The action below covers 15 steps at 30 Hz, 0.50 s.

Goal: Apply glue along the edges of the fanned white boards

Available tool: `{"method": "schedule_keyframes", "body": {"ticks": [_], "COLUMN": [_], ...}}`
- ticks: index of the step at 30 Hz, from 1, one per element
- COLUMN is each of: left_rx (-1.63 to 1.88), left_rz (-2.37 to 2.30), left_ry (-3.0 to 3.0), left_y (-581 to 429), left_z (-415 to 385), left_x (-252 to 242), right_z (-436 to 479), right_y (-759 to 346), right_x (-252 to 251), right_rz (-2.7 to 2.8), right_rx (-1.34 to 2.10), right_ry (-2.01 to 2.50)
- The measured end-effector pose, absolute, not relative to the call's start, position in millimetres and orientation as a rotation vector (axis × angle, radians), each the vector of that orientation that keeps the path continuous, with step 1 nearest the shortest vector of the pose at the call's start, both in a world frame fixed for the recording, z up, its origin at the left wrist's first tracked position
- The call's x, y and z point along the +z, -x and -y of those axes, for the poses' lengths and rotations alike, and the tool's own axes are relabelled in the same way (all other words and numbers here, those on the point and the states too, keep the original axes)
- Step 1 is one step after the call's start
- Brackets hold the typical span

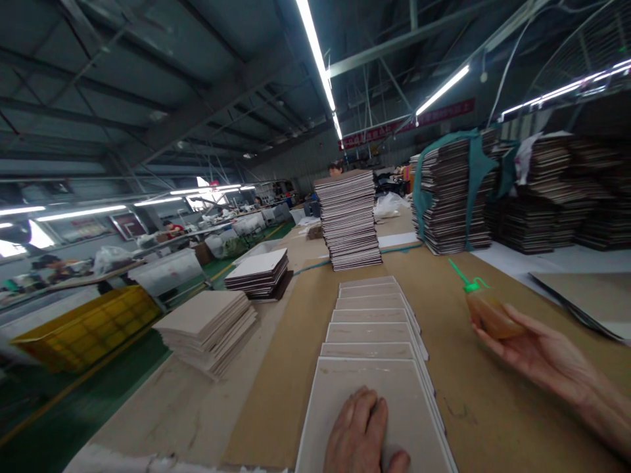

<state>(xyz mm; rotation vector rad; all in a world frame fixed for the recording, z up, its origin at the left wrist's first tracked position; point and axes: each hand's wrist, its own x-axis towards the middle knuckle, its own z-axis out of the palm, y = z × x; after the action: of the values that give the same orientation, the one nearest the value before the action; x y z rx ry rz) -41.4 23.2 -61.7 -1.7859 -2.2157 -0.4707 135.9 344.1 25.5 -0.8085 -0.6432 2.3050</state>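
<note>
A row of several overlapping grey boards point(372, 328) runs away from me along the brown table point(458, 407). My left hand point(365, 433) rests flat on the nearest board point(409, 401), fingers together and stretched out. To the right, my right hand point(532, 355) is curled round a small squeeze bottle point(486, 309) of amber liquid. The bottle has a green cap and a thin green spout pointing up and left.
A tall stack of boards point(350, 220) stands beyond the row. Two lower stacks point(210, 325) point(259, 272) lie to the left. Large stacks point(451, 194) with a teal cloth fill the back right. Flat sheets point(586, 299) lie at right. A yellow crate point(83, 325) sits on the floor, left.
</note>
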Motion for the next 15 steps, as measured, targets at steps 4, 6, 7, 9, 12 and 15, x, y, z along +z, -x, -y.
{"method": "schedule_keyframes", "body": {"ticks": [4,6,7,9,12,15], "left_rx": [-0.490,-0.471,-0.452,-0.414,-0.361,-0.290], "left_rz": [2.166,2.139,2.122,2.102,2.052,1.929], "left_ry": [1.738,1.738,1.748,1.744,1.719,1.753], "left_y": [38.6,38.3,38.6,40.6,47.3,56.6], "left_z": [-24.0,-24.2,-24.3,-24.8,-26.0,-27.9], "left_x": [-54.1,-51.5,-50.9,-51.7,-58.3,-69.5], "right_z": [-334.8,-334.0,-334.2,-334.6,-331.6,-323.9], "right_y": [-152.7,-160.8,-164.5,-170.9,-178.2,-182.3], "right_x": [19.1,13.5,10.4,4.2,-3.7,-9.9], "right_rz": [0.564,0.563,0.573,0.614,0.698,0.800], "right_rx": [2.275,2.248,2.231,2.193,2.151,2.141], "right_ry": [0.844,0.855,0.854,0.846,0.828,0.780]}}
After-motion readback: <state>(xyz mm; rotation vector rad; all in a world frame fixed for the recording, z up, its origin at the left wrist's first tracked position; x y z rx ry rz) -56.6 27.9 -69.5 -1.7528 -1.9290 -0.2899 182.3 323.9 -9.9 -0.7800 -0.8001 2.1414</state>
